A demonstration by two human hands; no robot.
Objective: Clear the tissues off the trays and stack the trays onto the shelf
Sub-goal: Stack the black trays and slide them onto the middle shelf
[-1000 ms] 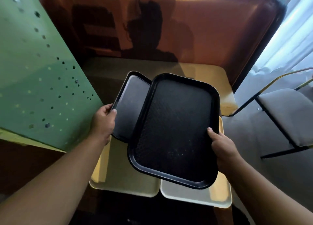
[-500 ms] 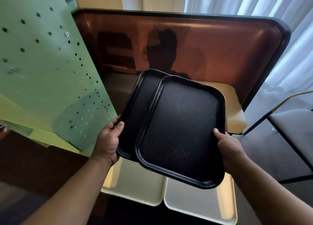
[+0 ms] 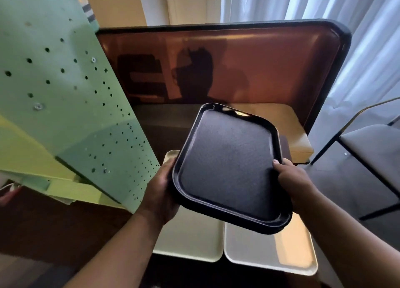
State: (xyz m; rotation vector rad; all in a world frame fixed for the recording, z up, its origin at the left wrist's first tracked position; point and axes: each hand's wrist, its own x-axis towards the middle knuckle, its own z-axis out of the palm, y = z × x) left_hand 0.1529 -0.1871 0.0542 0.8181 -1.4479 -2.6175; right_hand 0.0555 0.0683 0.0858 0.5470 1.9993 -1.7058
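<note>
Two black trays [image 3: 227,166], nested one inside the other, hang tilted in the air in the middle of the view. My left hand [image 3: 159,192] grips their left edge. My right hand [image 3: 292,182] grips the right edge, thumb on the rim. Below them, two cream trays lie side by side on the dark table: one on the left [image 3: 190,240] and one on the right [image 3: 270,255]. No tissues show on any tray.
A green perforated shelf panel [image 3: 65,92] leans in at the left. A brown booth backrest [image 3: 238,66] with a tan seat cushion [image 3: 290,125] stands behind the table. A grey chair [image 3: 372,149] is at the right, white curtains behind it.
The two black trays, offset before, have slid together into one nested stack. Both hands have lifted the stack a little, and my view has tipped upward.
</note>
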